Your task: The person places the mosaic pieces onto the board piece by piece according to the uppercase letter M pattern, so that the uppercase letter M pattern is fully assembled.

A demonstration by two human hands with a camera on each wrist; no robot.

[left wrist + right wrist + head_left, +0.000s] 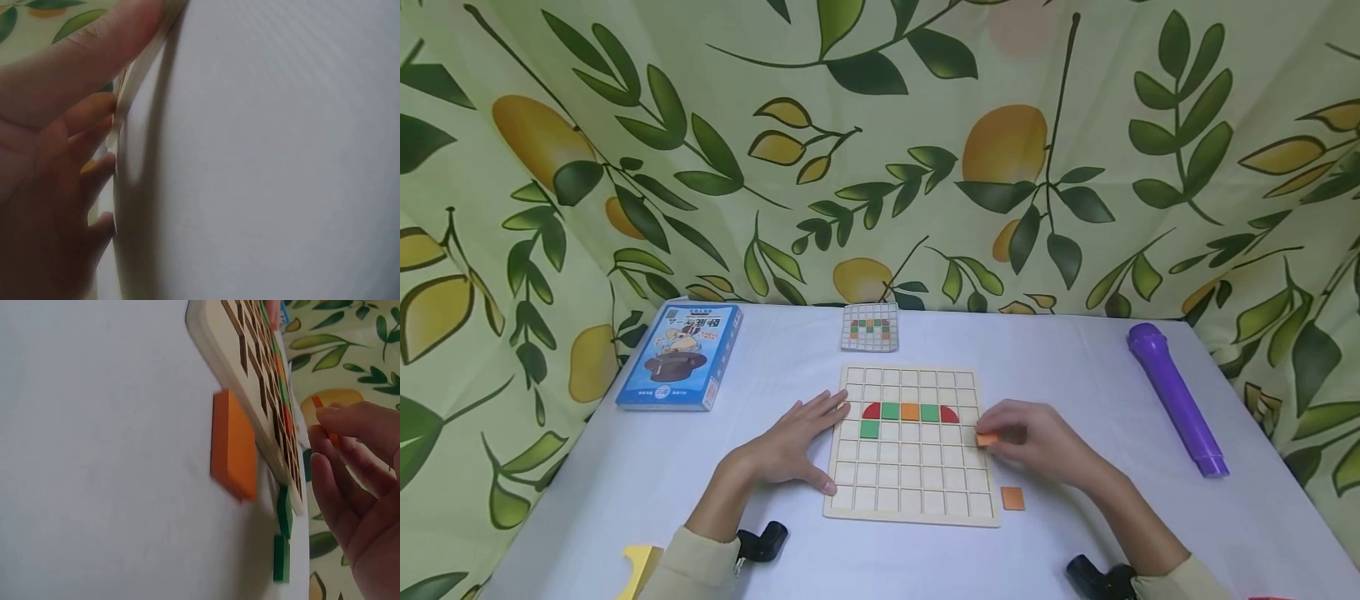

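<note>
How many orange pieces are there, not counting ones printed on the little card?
3: one orange piece on the board, between two green squares; a second pinched in the right hand; a third on the table beside the board. Others may be hidden.

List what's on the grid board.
Two red pieces, three green squares and one orange square sit on the grid board. Left hand and right hand cover parts of its edges; nothing under the pieces shows.

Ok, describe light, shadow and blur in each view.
Head view: bright, the grid board clear; left wrist view: dim and soft, the left hand shaded, a dark shadow band on the white cloth; right wrist view: soft edges on the loose orange tile, a faint shadow beside the green tiles.
</note>
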